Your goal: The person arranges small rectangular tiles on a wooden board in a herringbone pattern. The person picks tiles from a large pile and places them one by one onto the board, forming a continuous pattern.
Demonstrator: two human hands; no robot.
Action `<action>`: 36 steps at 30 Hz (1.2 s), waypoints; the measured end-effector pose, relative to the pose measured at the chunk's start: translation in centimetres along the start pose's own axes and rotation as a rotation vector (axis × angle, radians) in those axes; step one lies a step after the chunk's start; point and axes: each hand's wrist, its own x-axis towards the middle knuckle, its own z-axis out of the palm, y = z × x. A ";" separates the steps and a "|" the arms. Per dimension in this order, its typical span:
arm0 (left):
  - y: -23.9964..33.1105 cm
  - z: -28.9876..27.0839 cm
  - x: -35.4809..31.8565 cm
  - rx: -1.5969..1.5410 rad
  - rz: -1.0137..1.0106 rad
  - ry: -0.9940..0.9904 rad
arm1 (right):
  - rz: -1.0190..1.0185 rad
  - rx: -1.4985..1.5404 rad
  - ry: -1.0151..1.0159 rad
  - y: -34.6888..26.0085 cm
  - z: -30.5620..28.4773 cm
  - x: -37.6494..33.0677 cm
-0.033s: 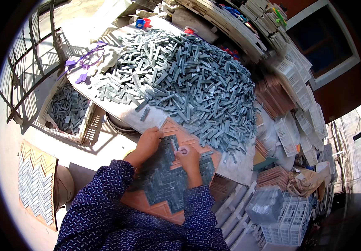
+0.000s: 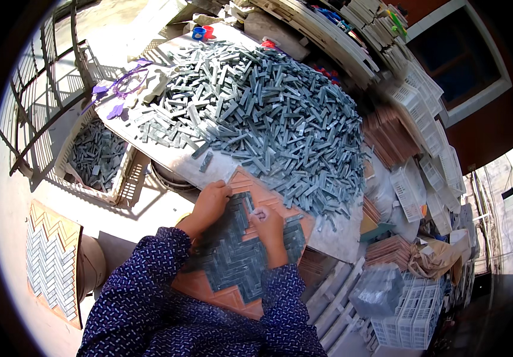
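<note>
An orange herringbone mould tray lies tilted in front of me, its grooves largely filled with dark grey-green stone strips. At the tray's upper left edge my left hand has its fingers bent and pressed together; whatever is between them is hidden. My right hand is closed in a pinch over the upper part of the pattern. Its fingertips are on a narrow stone strip, beside orange grooves that show bare. Beyond both hands, a large heap of loose stone strips covers the pale tabletop.
A plastic crate of strips stands at the left. Below it, another filled herringbone tray leans by a bucket. Stacked orange trays and white crates crowd the right. Blue and red cups sit at the back.
My right hand's fingertips have shifted very slightly to the right. My left hand and the tray are in the same place.
</note>
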 end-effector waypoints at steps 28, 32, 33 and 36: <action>2.7 0.1 -2.4 0.345 0.301 -0.216 | 0.053 -0.098 0.384 4.1 -5.0 0.1; 3.2 0.7 -3.4 0.427 0.277 -0.387 | -0.041 -0.369 0.470 2.8 -5.2 1.6; 3.3 0.5 -3.4 0.449 0.261 -0.411 | -0.033 -0.405 0.477 3.0 -5.1 2.3; 3.3 0.7 -3.5 0.495 0.288 -0.425 | -0.012 -0.505 0.507 3.8 -4.3 4.0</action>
